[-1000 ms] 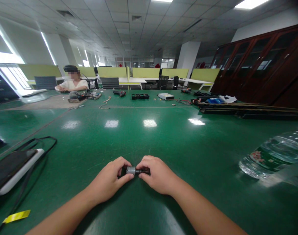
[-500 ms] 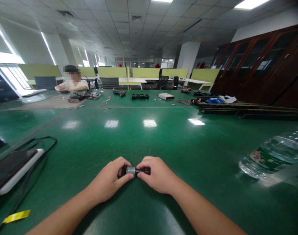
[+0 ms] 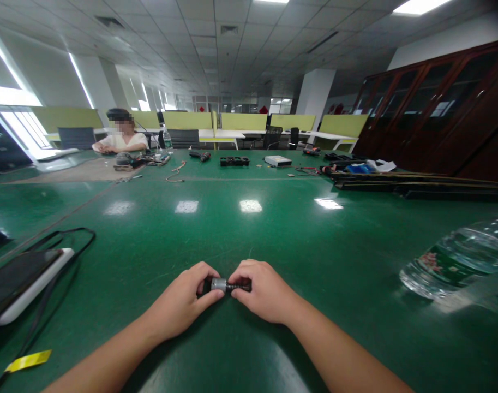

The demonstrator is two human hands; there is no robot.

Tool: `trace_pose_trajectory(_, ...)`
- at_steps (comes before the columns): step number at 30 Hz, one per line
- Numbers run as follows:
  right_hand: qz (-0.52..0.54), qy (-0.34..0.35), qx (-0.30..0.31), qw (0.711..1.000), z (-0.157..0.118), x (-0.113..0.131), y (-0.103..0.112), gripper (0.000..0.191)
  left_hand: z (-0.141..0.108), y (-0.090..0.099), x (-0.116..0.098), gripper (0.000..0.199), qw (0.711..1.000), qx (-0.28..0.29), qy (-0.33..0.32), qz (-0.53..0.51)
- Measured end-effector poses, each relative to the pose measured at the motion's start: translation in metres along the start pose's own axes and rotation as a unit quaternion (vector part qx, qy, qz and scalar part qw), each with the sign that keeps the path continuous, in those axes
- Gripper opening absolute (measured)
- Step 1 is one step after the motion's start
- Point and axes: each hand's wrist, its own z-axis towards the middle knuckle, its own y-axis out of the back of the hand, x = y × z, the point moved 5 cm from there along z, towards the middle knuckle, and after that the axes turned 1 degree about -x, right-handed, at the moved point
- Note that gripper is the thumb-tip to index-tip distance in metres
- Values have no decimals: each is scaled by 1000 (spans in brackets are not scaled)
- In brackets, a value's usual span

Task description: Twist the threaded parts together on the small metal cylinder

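Near the front of the green table [image 3: 281,229], both hands meet at one small part: a silver metal cylinder [image 3: 218,284] with a dark, ridged shaft [image 3: 233,286] coming out of its right side. My left hand [image 3: 187,297] is closed, thumb and fingers pinching the cylinder. At the other end, my right hand [image 3: 263,292] is closed with thumb and fingers around the shaft. The part lies level, just over the tabletop or touching it; I cannot tell which. My right fingers hide some of the shaft, and my left fingers cover the cylinder's left end.
On the left lies a phone-like device [image 3: 23,281] with a black cable. A large clear water bottle [image 3: 453,262] lies on the right. Farther back are a drill [image 3: 200,156], a black tray [image 3: 234,161], a white box [image 3: 277,161], long dark bars [image 3: 429,185] and a seated person [image 3: 124,139].
My right fingertips have shifted very slightly right along the shaft, away from the cylinder. My left hand keeps its grip and place.
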Motion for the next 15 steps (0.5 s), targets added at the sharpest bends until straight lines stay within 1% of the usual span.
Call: trace_pose_trajectory(15,-8,-7,20,1000,-1,-3,4,13,0,1,-1,19,1000,4,-1,0)
